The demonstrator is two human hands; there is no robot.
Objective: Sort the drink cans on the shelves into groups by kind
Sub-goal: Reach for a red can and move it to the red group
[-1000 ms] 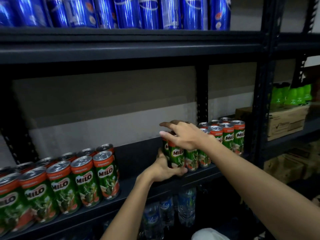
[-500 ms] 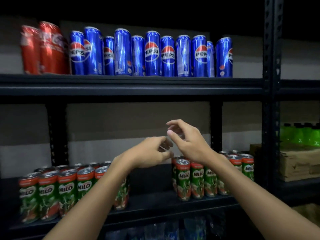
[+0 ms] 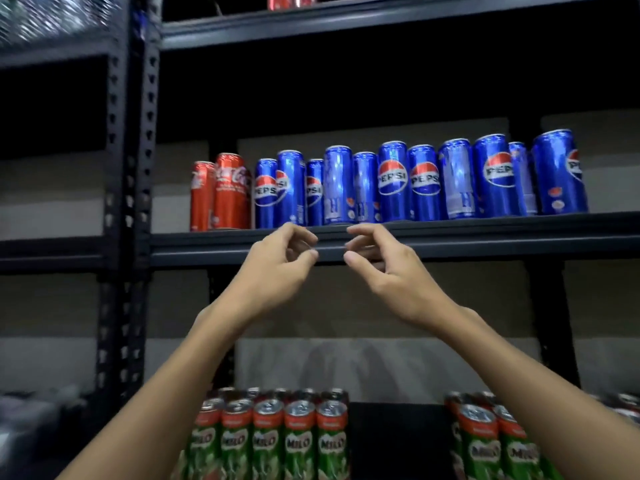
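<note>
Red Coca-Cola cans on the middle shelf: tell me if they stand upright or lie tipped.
Upright. The two red Coca-Cola cans stand on their bases on the middle shelf, left of the Pepsi cans.

Frame edges crop the red cans [image 3: 291, 1] on top and the Milo cans [image 3: 266, 441] below.

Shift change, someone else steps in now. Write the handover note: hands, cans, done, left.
Left hand and right hand: raised in front of the middle shelf, fingers loosely curled, holding nothing.
Middle shelf: two Coca-Cola cans at the left end, Pepsi cans in a row beside them.
Lower shelf: Milo cans in two clusters, left and right, gap between.
Done: kinds stand together.
Left: probably closing the Milo gap.
</note>
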